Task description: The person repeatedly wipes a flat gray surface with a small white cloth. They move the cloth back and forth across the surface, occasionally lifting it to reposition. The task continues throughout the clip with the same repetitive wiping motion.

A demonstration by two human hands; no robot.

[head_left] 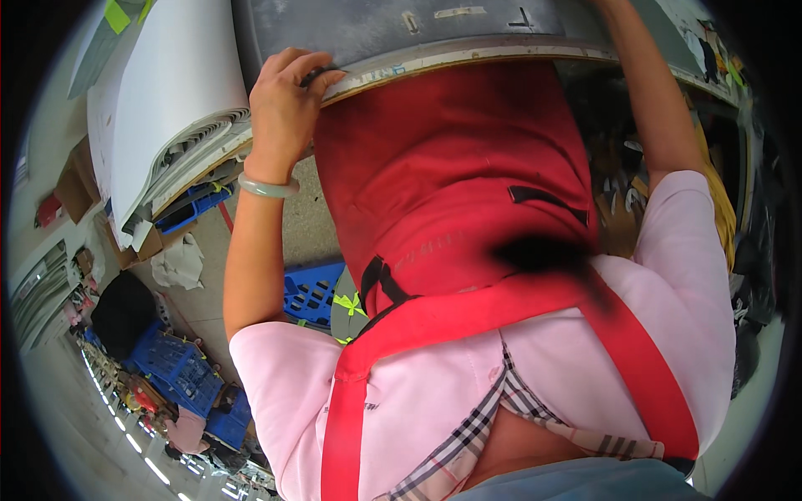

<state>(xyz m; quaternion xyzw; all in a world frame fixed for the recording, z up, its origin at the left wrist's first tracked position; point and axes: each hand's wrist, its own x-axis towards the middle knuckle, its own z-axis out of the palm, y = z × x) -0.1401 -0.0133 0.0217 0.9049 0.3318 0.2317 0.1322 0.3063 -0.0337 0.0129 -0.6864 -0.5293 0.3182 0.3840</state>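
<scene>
My left hand (288, 104) is at the near edge of a worktable, its fingers curled and drawn together over the rim. A small dark thing shows between the thumb and fingers, too little of it to name. Beyond the hand lies the table's dark grey top (334, 33), scuffed with pale marks. A short beige strip (459, 12) is on it near the upper edge of the picture. My right forearm (656, 92) reaches up across the table's right part, and the right hand lies outside the picture.
Left of my hand, thick white sheeting (180, 75) is rolled over the table edge. Blue plastic crates (175, 367) stand on the floor at the lower left, another blue crate (313, 292) beside my left elbow. My red apron (451, 167) hangs against the table edge.
</scene>
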